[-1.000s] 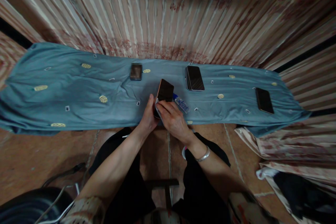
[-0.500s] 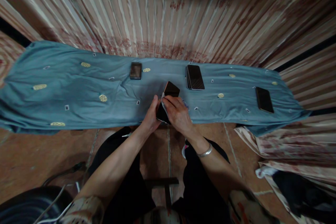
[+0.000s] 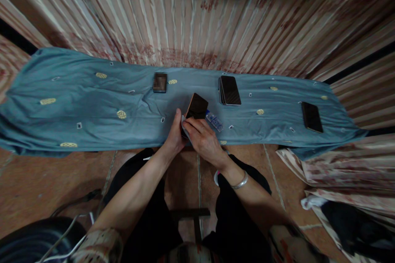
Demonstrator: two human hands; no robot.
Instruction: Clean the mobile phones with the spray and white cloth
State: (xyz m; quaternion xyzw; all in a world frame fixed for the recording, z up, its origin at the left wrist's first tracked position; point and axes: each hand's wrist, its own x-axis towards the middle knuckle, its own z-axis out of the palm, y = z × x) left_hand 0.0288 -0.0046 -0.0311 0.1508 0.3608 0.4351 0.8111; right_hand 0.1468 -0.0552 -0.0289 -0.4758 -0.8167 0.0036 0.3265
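My left hand (image 3: 176, 134) grips a dark smartphone (image 3: 198, 106) along its left edge, thumb pointing up. Its screen faces me, tilted, over the front edge of the cloth. Bent over the phone's lower part, my right hand (image 3: 205, 140) pinches a small pale wiping cloth (image 3: 184, 123) against the glass. Most of that cloth is hidden under the fingers. Just right of the phone lies a small clear bottle (image 3: 214, 121) with a blue cap and blue print, on the tablecloth.
A blue patterned tablecloth (image 3: 92, 107) covers the long table. On it are a stack of phones (image 3: 230, 90), a single dark phone (image 3: 311, 117) at the right, and a blurred square object (image 3: 160, 82). Curtains (image 3: 191, 20) hang behind. A black round object (image 3: 40, 240) with cables stands lower left.
My right hand has slid down and left across the screen with the wiping cloth. The phone has shifted slightly left, and the bottle shows more fully.
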